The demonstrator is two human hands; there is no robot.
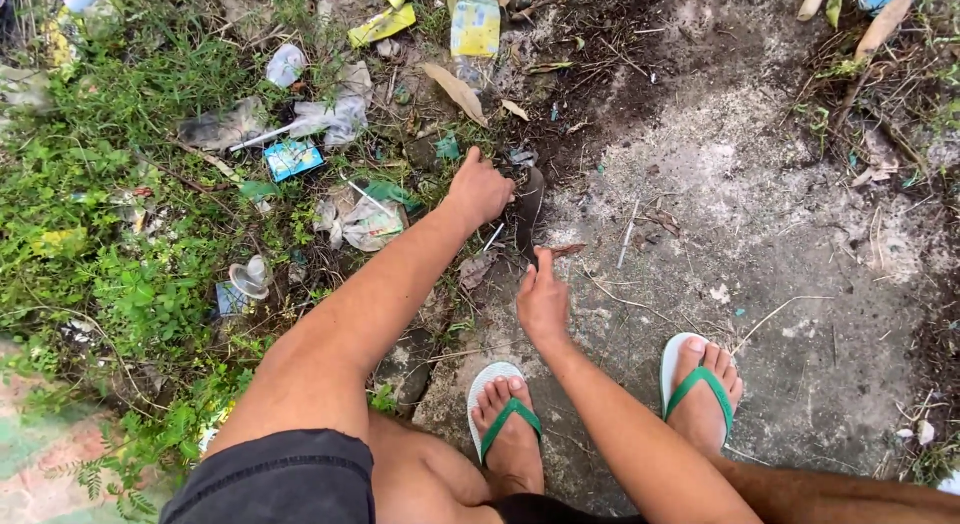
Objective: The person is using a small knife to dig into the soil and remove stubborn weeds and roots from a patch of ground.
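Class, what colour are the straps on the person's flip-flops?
Green straps on white soles, clearest in the head view, near the right hand.

Bare arms, dark shorts point(275, 479), 2 green-strapped white flip-flops point(505, 409).

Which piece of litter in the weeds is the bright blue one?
The small flat blue packet, lying left of the left hand. The wrappers around it are clear or white; those farther up are yellow.

Left hand point(480, 189) grips dark blade point(528, 216); right hand point(542, 302) near (pointing).
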